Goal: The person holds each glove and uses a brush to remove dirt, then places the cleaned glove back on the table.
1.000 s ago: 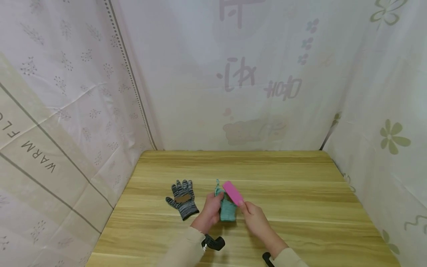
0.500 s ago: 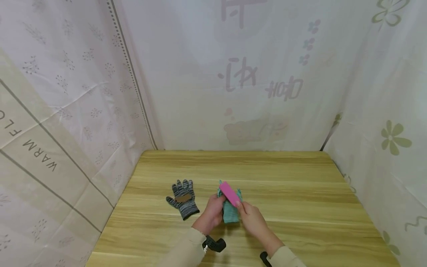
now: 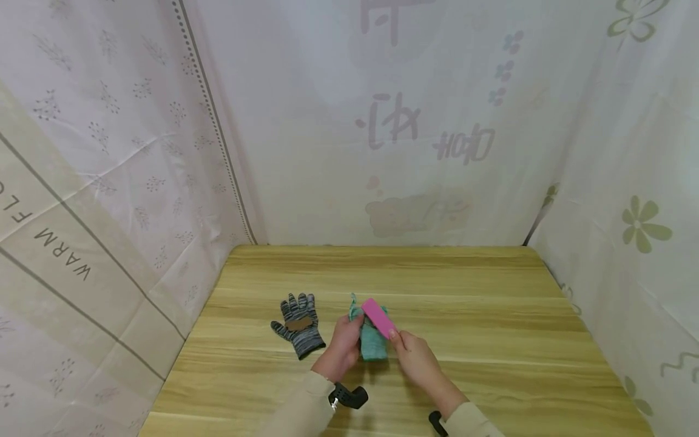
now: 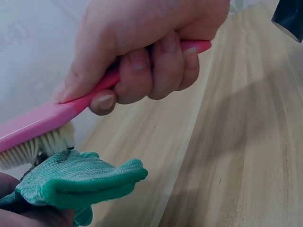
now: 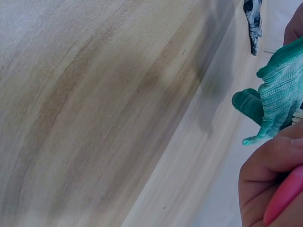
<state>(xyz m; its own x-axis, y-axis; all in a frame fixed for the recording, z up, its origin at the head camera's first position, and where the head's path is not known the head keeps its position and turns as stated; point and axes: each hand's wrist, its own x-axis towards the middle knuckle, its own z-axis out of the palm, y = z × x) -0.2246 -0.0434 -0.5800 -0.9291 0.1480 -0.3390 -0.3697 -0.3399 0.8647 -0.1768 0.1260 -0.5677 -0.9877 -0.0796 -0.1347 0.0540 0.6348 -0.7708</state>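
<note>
Green glove (image 4: 83,177) sits pinched in left grip (image 3: 344,341), beneath pink brush (image 3: 379,318) right grip (image 3: 417,361) clasps.

The left wrist view's edge cuts my brush (image 4: 40,120) and left fingers (image 4: 31,219) short; in the head view, the brush hides its bristles (image 4: 35,147) and part of the green glove (image 3: 374,347)

The right hand (image 3: 417,359) grips with curled fingers (image 4: 135,78), the thumb (image 4: 78,85) stretched forward; the left hand (image 3: 344,343) holds beside this grip.
</note>
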